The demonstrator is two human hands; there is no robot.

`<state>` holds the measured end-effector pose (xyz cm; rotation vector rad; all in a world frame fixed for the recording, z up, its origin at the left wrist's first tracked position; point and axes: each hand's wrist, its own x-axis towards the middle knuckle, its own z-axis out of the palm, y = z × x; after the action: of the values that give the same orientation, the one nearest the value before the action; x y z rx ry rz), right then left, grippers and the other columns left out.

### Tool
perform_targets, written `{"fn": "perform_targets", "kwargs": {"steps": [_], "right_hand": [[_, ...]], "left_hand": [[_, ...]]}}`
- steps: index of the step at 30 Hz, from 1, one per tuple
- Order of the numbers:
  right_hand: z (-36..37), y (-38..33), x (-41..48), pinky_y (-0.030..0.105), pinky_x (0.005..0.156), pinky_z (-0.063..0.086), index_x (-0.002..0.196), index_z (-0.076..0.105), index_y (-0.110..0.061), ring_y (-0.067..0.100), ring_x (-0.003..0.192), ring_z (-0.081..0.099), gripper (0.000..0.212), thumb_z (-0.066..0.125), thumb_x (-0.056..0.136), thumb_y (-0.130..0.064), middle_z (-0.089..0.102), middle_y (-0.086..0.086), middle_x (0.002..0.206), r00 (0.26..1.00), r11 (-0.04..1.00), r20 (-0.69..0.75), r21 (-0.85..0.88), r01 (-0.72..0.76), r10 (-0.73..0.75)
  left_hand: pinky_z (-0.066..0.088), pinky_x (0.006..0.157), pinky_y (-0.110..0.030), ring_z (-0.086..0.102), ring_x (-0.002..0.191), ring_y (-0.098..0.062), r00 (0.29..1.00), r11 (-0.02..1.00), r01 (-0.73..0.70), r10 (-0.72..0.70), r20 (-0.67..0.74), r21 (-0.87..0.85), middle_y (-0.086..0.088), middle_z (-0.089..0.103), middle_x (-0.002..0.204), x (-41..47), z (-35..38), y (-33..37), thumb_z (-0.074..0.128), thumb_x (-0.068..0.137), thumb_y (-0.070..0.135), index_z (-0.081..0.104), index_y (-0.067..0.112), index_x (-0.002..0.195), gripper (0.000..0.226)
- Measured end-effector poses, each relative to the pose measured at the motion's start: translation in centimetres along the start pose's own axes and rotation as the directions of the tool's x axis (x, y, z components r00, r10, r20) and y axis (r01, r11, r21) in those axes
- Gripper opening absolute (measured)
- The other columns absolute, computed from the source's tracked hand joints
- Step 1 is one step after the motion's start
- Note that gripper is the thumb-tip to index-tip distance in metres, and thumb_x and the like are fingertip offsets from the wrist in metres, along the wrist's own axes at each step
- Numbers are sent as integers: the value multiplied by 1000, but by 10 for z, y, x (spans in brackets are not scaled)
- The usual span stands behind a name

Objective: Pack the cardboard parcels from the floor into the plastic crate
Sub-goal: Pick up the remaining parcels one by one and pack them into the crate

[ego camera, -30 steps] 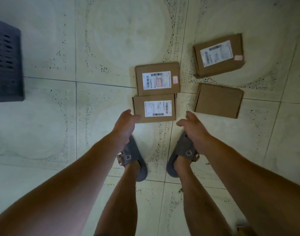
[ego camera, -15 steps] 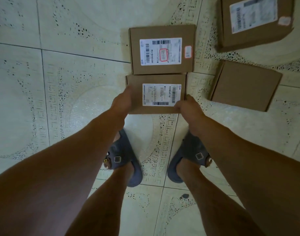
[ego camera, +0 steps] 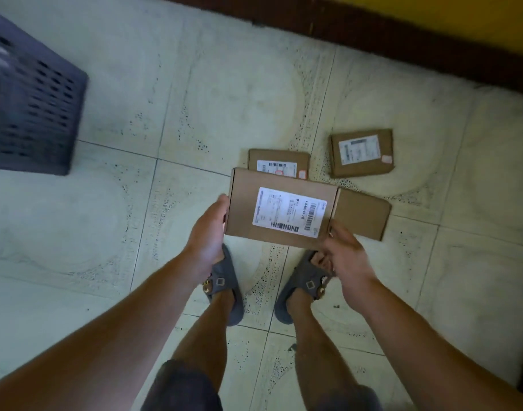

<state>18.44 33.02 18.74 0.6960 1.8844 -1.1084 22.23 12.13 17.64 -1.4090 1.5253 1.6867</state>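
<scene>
Flat cardboard parcel point(ego camera: 284, 209) lifted off tiled floor point(ego camera: 224, 84), left hand point(ego camera: 208, 232) gripping edge.

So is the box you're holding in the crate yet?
No, out: left hand and right hand hold the parcel; the crate stands apart.

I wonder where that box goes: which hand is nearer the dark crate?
Left. The left hand grips the held parcel's edge facing the crate; the right hand is at the parcel's opposite corner, farther away.
</scene>
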Motion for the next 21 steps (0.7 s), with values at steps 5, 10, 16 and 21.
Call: {"fn": "perform_targets", "kwargs": {"steps": [5, 10, 16, 21], "right_hand": [[-26, -61, -100, 3, 69, 49, 117, 60, -32, 11, 109, 58, 39, 51, 93, -2, 62, -2, 125, 990, 987, 22, 82, 139, -141], [-37, -118, -178, 33, 86, 54, 98, 72, -36, 6, 98, 65, 39, 53, 89, -4, 70, -17, 105, 961, 962, 55, -28, 272, -270], [-19, -184, -258, 34, 90, 46, 116, 60, -29, 17, 100, 61, 32, 52, 96, -5, 65, -3, 111, 896, 921, 229, 8, 390, -381], [53, -232, -305, 39, 92, 53, 100, 69, -23, 21, 95, 68, 30, 54, 89, 1, 72, -4, 97, 885, 915, 268, -31, 403, -381]], "left_hand": [[33, 112, -44, 46, 131, -15, 991, 991, -130, 131, -33, 16, 6, 49, 143, -99, -39, 45, 38, 89, 63, 47, 30, 140, 61], [33, 112, -46, 48, 126, -14, 969, 973, -229, 225, -103, -34, 7, 54, 138, -192, -80, 77, 40, 94, 57, 51, 32, 137, 51], [41, 101, -35, 58, 102, -6, 931, 928, -308, 248, -266, -210, 16, 65, 102, -291, -139, 105, 36, 103, 36, 67, 37, 89, 33], [43, 96, -36, 62, 99, -17, 897, 864, -347, 192, -397, -365, 1, 68, 107, -324, -213, 103, 44, 101, 37, 67, 26, 89, 28]]}}
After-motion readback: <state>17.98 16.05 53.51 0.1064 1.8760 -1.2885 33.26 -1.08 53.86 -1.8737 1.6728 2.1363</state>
